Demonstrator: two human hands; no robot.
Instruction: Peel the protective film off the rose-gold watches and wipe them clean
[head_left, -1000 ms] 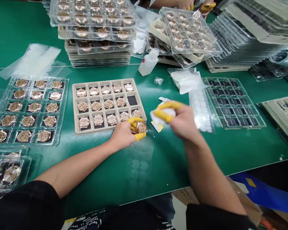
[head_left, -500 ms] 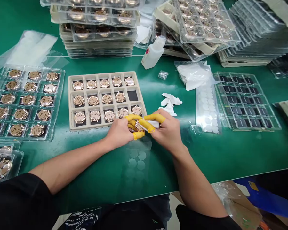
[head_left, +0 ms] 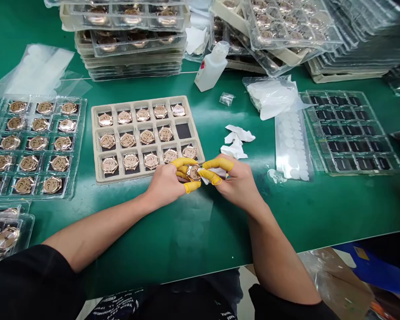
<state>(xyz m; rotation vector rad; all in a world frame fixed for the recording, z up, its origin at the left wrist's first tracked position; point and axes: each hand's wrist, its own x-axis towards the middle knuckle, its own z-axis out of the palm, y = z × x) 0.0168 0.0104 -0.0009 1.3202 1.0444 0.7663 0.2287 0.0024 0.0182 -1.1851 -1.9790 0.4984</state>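
The left hand (head_left: 166, 182) pinched a watch case (head_left: 194, 173) by its rim, seemingly to leave its back exposed; the right hand (head_left: 236, 181) gripped a white wipe (head_left: 221, 172) against its edge; the tray (head_left: 125, 176) lay just beyond the left.

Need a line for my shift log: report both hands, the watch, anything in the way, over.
Left hand gripping watch. Right hand pinching white wipe at watch's edge. No obstruction seen; beige tray close beyond left hand.
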